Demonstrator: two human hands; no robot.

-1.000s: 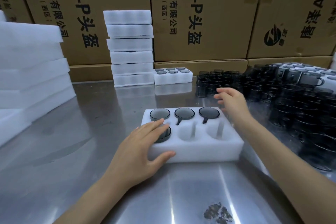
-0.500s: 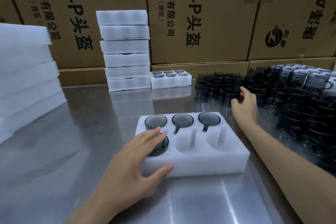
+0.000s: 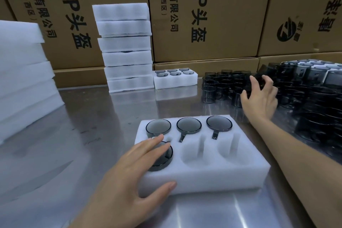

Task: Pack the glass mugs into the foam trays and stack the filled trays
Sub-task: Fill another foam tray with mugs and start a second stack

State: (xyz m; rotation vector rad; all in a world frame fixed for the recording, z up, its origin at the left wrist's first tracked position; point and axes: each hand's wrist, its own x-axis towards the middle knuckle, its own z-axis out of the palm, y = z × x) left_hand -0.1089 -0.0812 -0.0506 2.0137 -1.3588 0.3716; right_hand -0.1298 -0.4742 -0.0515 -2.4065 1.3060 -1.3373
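A white foam tray (image 3: 212, 176) with six pockets lies on the steel table in front of me. Its three far pockets each hold a dark glass mug (image 3: 188, 125). A fourth mug (image 3: 163, 159) sits in the near-left pocket, and the two other near pockets are empty. My left hand (image 3: 129, 176) rests flat on that fourth mug, thumb against the tray's front wall. My right hand (image 3: 259, 96) is stretched out, fingers spread, over the cluster of loose dark mugs (image 3: 222, 87) at the back right, holding nothing.
A stack of several filled foam trays (image 3: 125, 46) stands at the back, with one filled tray (image 3: 174, 78) beside it. Empty foam sheets (image 3: 22, 72) pile up at the left. Cardboard boxes (image 3: 203, 15) wall the back. More mugs (image 3: 314, 98) crowd the right.
My right hand has moved away from the tray toward the loose mugs at the back right and spread its fingers. My left hand has stayed on the near-left mug.
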